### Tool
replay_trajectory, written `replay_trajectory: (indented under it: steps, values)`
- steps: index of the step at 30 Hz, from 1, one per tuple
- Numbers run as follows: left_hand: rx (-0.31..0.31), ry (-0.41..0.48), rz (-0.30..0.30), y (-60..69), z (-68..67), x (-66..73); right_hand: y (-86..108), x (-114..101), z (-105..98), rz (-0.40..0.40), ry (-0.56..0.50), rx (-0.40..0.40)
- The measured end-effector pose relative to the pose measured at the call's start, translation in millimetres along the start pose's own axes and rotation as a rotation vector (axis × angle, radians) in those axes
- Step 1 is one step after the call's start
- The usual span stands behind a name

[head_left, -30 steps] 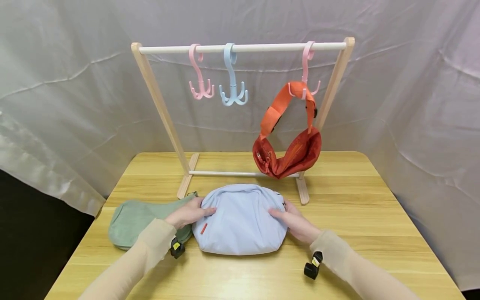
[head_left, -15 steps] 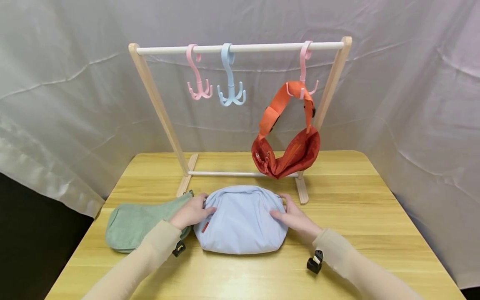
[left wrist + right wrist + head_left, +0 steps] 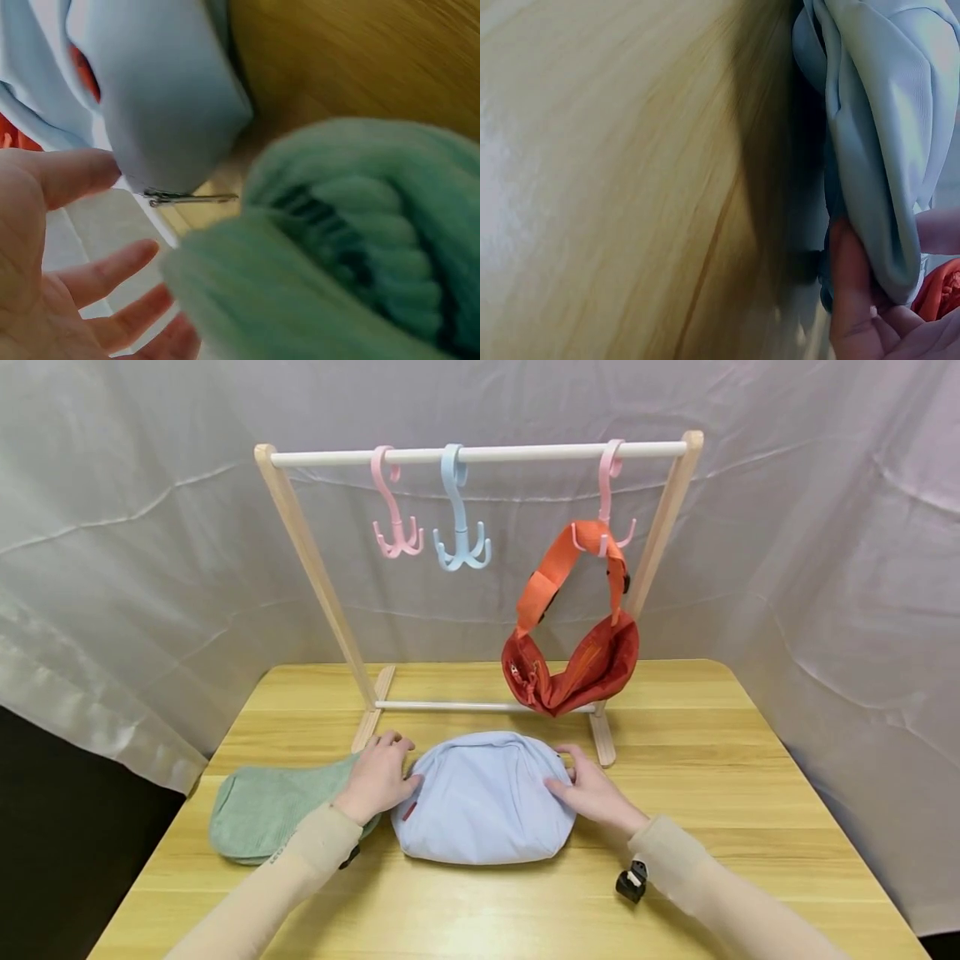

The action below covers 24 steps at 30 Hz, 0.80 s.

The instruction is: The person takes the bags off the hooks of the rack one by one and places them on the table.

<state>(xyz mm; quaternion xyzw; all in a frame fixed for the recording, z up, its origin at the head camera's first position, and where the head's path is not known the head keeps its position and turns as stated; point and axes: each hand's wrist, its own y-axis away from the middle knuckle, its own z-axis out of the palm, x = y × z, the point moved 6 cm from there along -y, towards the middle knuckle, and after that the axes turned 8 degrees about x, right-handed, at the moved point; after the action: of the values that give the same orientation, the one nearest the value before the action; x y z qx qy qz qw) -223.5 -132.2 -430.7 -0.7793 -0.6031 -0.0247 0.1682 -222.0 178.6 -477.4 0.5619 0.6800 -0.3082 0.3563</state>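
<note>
Nearest, 2 beige sleeves reach in over the wooden table [image 3: 750, 785], the right sleeve [image 3: 720, 885] with a small black device [image 3: 632, 883] at its cuff. The left hand [image 3: 377, 777] is released: its fingers are extended and spread, the thumb tip at the left end of the light-blue bag [image 3: 483, 802]; whether that tip touches the fabric I cannot tell. The right hand [image 3: 594, 793] grasps the bag's other end, thumb on the near face and fingers behind, as the right wrist view also shows. This bag sits on the table between the 2 hands, its broad side facing the wearer, with 1 small red tag [image 3: 409, 811] near its left edge. In the left wrist view a thin metal piece [image 3: 191, 199] shows at its end. Just left lies a ribbed green bag [image 3: 266, 810], flat on the table, partly hidden by the left hand and forearm. Farther back stands a wooden rack [image 3: 311, 560] with a white top rail [image 3: 525, 456] carrying 3 hooks: a left pink hook [image 3: 390, 493], a blue hook [image 3: 459, 502] and, well apart, a right pink hook [image 3: 606, 485]. From the last hangs a red bag [image 3: 573, 685] by its orange strap [image 3: 551, 577]. A pale grey curtain [image 3: 825, 568] closes off the back.
</note>
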Motion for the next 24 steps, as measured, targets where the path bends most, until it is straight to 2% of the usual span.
replay_trajectory:
  steps: [2, 7, 11, 19, 24]
  values:
    - [-0.029, -0.008, -0.018, -1.0, 2.0, -4.8, -0.1, -1, 1, 0.002, -0.002, 0.007]
    - [-0.170, 0.005, -0.078, -2.6, 7.3, -15.8, -0.1, -6, 3, -0.006, -0.012, 0.023]
    - [-0.227, 0.005, -0.090, -3.7, 10.6, -21.1, -0.9, -10, 5, -0.016, -0.015, 0.020]
    - [-0.228, -0.001, -0.095, -3.4, 9.1, -22.8, -3.2, -13, 7, -0.079, 0.036, 0.006]
    - [-0.210, -0.010, -0.077, -2.7, 7.8, -20.1, -4.8, -12, 8, -0.072, 0.074, -0.008]
